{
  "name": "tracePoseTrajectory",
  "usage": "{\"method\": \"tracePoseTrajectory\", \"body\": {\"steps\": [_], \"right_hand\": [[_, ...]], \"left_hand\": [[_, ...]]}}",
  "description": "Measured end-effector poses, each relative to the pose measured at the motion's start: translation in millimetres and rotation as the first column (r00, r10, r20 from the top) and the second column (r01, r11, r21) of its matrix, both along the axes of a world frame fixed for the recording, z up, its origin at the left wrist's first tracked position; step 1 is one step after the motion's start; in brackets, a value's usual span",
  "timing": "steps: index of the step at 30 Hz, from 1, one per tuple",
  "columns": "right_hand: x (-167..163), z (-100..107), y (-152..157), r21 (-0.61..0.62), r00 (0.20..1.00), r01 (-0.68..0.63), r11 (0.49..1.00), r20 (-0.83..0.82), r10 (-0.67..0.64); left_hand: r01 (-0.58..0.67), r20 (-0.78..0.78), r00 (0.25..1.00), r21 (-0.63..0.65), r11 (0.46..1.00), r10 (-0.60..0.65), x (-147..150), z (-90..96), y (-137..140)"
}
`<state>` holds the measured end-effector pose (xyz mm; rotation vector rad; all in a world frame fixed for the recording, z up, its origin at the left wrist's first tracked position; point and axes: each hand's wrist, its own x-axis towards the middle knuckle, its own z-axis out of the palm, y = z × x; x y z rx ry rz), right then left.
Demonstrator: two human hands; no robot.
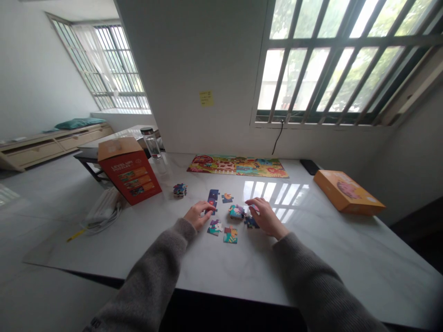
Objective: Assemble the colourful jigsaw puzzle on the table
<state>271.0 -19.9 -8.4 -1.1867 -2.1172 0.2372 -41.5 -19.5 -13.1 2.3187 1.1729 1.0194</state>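
My left hand point(199, 215) has its fingers bent, thumb and forefinger close together at the left edge of dark blue joined puzzle pieces point(213, 195). My right hand point(266, 217) curves over a pinkish puzzle piece point(255, 208), which shows partly between thumb and fingers. Dark blue puzzle pieces point(251, 222) lie beneath that hand, partly hidden. Between both hands sits a small stack of puzzle pieces point(236, 212). A piece with an orange shape point(227, 198) lies behind the stack. Nearer me are a koala-like piece point(215, 227) and a green and orange piece point(230, 234).
Another stack of pieces point(180, 190) stands left, near a red puzzle box point(129, 173). An assembled puzzle strip point(238, 166) lies along the wall. A glass bottle point(151, 144), a white power strip point(104, 206), a black phone point(309, 167) and an orange box point(348, 192) surround the area.
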Motion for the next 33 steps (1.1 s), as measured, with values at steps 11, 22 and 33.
{"method": "tracePoseTrajectory", "body": {"steps": [11,22,33], "right_hand": [[-19.6,-7.6,-8.2,-0.017,0.994,-0.080,0.997,0.076,0.081],[-20.9,14.0,-23.6,0.087,0.988,-0.152,0.985,-0.007,0.153],[28.2,27.4,-28.7,0.143,0.995,0.024,0.989,-0.099,-0.010]], "left_hand": [[0.127,-0.314,0.944,0.048,0.991,-0.106,64.7,12.4,18.5],[0.154,-0.195,0.974,0.215,0.964,-0.112,59.0,-0.3,14.8],[0.184,-0.098,0.982,0.271,0.945,-0.163,51.0,-2.3,13.2]]}}
